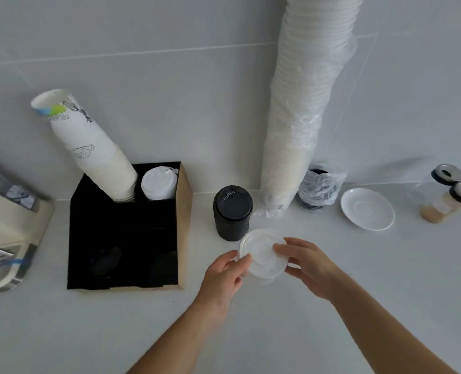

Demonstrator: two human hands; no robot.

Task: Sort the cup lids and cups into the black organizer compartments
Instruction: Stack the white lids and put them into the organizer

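Clear lid stack (263,252) sat flat-side up over worktop (385,265), gripped btwn left hand (225,276) and right hand (306,263), just right of black organizer (124,225). Black lid stack (232,211) stood directly behind, wrapped cup column (299,117) beyond. Organizer's front compartments too dark to read.

Translucent glossy plastic lid (263,252), matt black lids stack (232,213), paper cups (89,147), glossy ceramic saucer (367,209), crinkled clear plastic sleeve (309,136), smooth white counter (278,319)

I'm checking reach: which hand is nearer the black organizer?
Left. The left hand is just right of the black organizer; the right hand is farther right, across the clear lids.
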